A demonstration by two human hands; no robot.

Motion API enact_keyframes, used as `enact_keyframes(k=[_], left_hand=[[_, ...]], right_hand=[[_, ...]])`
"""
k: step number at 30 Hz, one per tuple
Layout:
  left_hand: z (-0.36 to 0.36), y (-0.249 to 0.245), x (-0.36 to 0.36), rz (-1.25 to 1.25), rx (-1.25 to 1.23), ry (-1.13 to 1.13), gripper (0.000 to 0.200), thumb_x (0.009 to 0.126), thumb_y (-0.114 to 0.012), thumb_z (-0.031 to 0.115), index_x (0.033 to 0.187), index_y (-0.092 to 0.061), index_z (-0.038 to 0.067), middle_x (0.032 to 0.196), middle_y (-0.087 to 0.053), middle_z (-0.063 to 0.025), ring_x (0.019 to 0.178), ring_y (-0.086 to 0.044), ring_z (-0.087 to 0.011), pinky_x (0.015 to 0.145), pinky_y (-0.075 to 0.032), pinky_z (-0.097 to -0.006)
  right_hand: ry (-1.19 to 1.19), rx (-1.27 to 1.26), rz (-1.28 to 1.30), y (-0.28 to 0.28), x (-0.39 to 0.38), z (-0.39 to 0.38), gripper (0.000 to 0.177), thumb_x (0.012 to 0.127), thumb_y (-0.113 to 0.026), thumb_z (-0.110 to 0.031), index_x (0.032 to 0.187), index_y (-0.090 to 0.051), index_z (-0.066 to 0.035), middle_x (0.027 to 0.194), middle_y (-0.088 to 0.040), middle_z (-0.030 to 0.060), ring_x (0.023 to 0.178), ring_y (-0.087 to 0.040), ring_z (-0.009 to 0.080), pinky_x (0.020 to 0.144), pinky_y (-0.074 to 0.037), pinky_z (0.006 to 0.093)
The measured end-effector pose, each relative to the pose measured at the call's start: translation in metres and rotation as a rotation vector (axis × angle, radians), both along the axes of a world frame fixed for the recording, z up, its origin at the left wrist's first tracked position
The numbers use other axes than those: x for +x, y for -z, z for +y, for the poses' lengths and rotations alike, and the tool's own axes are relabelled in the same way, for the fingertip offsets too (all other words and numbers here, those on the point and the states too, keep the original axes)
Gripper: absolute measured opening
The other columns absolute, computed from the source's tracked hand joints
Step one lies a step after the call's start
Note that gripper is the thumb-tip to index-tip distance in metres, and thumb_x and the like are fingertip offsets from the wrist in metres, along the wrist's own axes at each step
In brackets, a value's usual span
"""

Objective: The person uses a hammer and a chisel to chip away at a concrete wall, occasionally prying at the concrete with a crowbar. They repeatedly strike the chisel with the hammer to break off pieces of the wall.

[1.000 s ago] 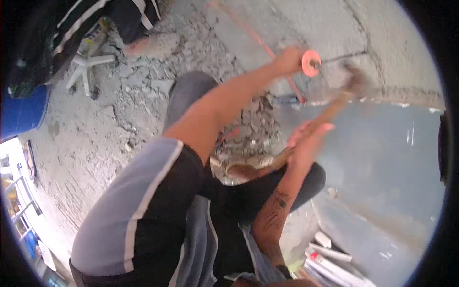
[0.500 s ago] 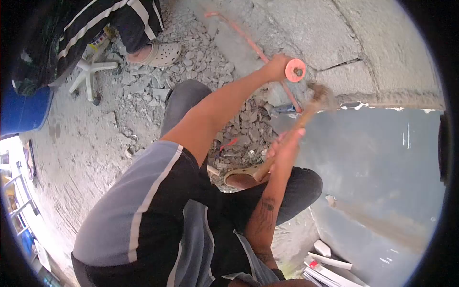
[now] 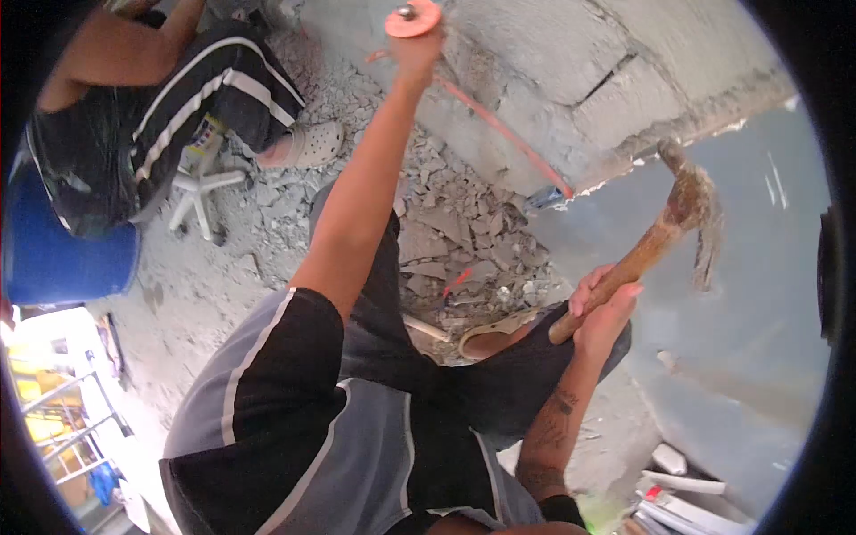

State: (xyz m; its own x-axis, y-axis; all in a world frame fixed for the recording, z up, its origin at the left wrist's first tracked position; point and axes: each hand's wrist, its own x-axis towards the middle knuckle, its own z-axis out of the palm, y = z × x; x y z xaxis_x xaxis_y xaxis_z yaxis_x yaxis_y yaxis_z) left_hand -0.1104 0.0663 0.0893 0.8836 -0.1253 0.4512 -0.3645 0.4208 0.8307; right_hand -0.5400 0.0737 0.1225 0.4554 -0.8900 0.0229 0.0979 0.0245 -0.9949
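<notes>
Far left: a blue barrel (image 3: 62,259). Beside it a co-worker (image 3: 214,89) in striped trousers crouches over a white stool (image 3: 201,192), well apart from the work.

Centre: the person's left arm stretches up to the block wall (image 3: 535,53). The left hand (image 3: 415,49) is clenched round a chisel (image 3: 406,12) just below its orange guard (image 3: 419,20). The guard faces the camera, so the struck end points back at the viewer. The shaft is hidden behind the guard and fingers, and its long axis probably runs away into the wall. An orange pipe (image 3: 499,129) slants down to the right across the wall, above rubble (image 3: 455,223) heaped on the floor.

Right: the right hand (image 3: 602,308) is closed on the lower handle of a hammer (image 3: 664,227). Its long axis rises from that hand, lower left, to the head, upper right. The head lies across the handle, one end up toward the wall and the other hanging down.

Step in hand, as judged: the top of a back-swing, with hammer and chisel well apart. The next move calls for a stroke carried up and left to meet the struck end squarely, clear of the left hand, with the chisel held steady.
</notes>
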Motion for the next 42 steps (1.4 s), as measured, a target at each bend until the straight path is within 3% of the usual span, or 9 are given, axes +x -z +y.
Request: enact_keyframes(k=[5, 10, 14, 23, 26, 34, 37, 39, 42], left_hand=[[0.022, 0.008, 0.036, -0.222, -0.045, -0.147, 0.011, 0.085, -0.062, 0.009, 0.078, -0.053, 0.010, 0.066, -0.049, 0.0009, 0.051, -0.048, -0.0103, 0.041, -0.036, -0.0264], [0.039, 0.034, 0.019, 0.469, -0.388, -0.229, 0.016, 0.086, -0.059, 0.019, 0.083, -0.049, 0.007, 0.076, -0.053, -0.0007, 0.057, -0.047, -0.0148, 0.047, -0.034, -0.0299], [0.026, 0.074, 0.031, 0.672, -0.617, -0.120, 0.017, 0.090, -0.055, 0.025, 0.092, -0.048, 0.009, 0.074, -0.052, -0.0014, 0.056, -0.048, -0.0142, 0.046, -0.034, -0.0291], [0.008, 0.036, -0.005, 0.395, 0.067, -0.005, 0.010, 0.084, -0.060, 0.008, 0.078, -0.052, 0.007, 0.066, -0.050, -0.0021, 0.054, -0.047, -0.0134, 0.045, -0.035, -0.0289], [-0.009, 0.065, 0.017, 0.126, -0.098, -0.263, 0.012, 0.084, -0.060, 0.007, 0.077, -0.050, 0.007, 0.062, -0.046, -0.0012, 0.051, -0.044, -0.0125, 0.044, -0.035, -0.0280], [-0.012, 0.084, -0.006, 0.390, -0.285, -0.101, 0.009, 0.088, -0.059, 0.008, 0.083, -0.051, 0.008, 0.073, -0.051, -0.0005, 0.065, -0.051, -0.0115, 0.053, -0.041, -0.0291], [-0.003, 0.098, 0.012, -0.015, -0.078, -0.117, 0.012, 0.088, -0.062, 0.013, 0.085, -0.053, 0.007, 0.079, -0.058, -0.0016, 0.068, -0.055, -0.0133, 0.057, -0.046, -0.0318], [0.011, 0.097, 0.013, -0.317, 0.636, 0.027, 0.013, 0.087, -0.066, 0.016, 0.089, -0.058, 0.006, 0.087, -0.064, -0.0023, 0.074, -0.060, -0.0153, 0.065, -0.049, -0.0311], [-0.005, 0.138, -0.002, -0.475, 0.456, 0.128, 0.021, 0.080, -0.069, 0.026, 0.090, -0.063, 0.008, 0.088, -0.067, -0.0085, 0.075, -0.065, -0.0232, 0.065, -0.052, -0.0357]], right_hand=[[-0.102, 0.010, -0.094, 0.004, -0.009, -0.009, 0.079, 0.080, -0.044, -0.078, 0.083, -0.046, 0.001, 0.060, -0.044, 0.0045, 0.043, -0.044, 0.0121, 0.040, -0.035, 0.0254], [-0.120, 0.024, -0.133, 0.002, -0.007, -0.009, 0.076, 0.082, -0.045, -0.076, 0.083, -0.045, 0.000, 0.061, -0.044, 0.0039, 0.043, -0.043, 0.0114, 0.039, -0.035, 0.0255], [-0.138, 0.053, -0.174, 0.004, -0.007, -0.010, 0.075, 0.083, -0.044, -0.076, 0.082, -0.045, -0.001, 0.060, -0.044, 0.0037, 0.043, -0.043, 0.0115, 0.039, -0.035, 0.0257], [-0.123, 0.002, -0.071, 0.001, -0.005, -0.004, 0.073, 0.081, -0.040, -0.079, 0.082, -0.041, -0.007, 0.059, -0.039, 0.0021, 0.041, -0.038, 0.0109, 0.040, -0.033, 0.0244], [-0.145, -0.004, -0.081, 0.003, -0.004, -0.004, 0.073, 0.081, -0.040, -0.079, 0.082, -0.041, -0.006, 0.059, -0.039, 0.0019, 0.041, -0.038, 0.0109, 0.041, -0.033, 0.0247], [-0.190, -0.016, -0.063, 0.005, -0.002, -0.006, 0.074, 0.080, -0.039, -0.080, 0.082, -0.041, -0.006, 0.058, -0.039, 0.0033, 0.041, -0.038, 0.0121, 0.040, -0.034, 0.0256], [-0.155, -0.008, -0.067, 0.005, 0.001, -0.003, 0.074, 0.081, -0.039, -0.079, 0.083, -0.042, -0.005, 0.058, -0.039, 0.0038, 0.041, -0.039, 0.0128, 0.040, -0.035, 0.0263], [-0.157, -0.002, -0.074, 0.011, 0.000, -0.003, 0.075, 0.081, -0.041, -0.078, 0.083, -0.043, -0.003, 0.060, -0.041, 0.0047, 0.043, -0.041, 0.0130, 0.040, -0.036, 0.0264], [-0.215, -0.008, -0.092, 0.004, 0.000, 0.000, 0.073, 0.082, -0.047, -0.075, 0.084, -0.044, -0.001, 0.062, -0.042, 0.0055, 0.046, -0.043, 0.0134, 0.040, -0.037, 0.0266]])
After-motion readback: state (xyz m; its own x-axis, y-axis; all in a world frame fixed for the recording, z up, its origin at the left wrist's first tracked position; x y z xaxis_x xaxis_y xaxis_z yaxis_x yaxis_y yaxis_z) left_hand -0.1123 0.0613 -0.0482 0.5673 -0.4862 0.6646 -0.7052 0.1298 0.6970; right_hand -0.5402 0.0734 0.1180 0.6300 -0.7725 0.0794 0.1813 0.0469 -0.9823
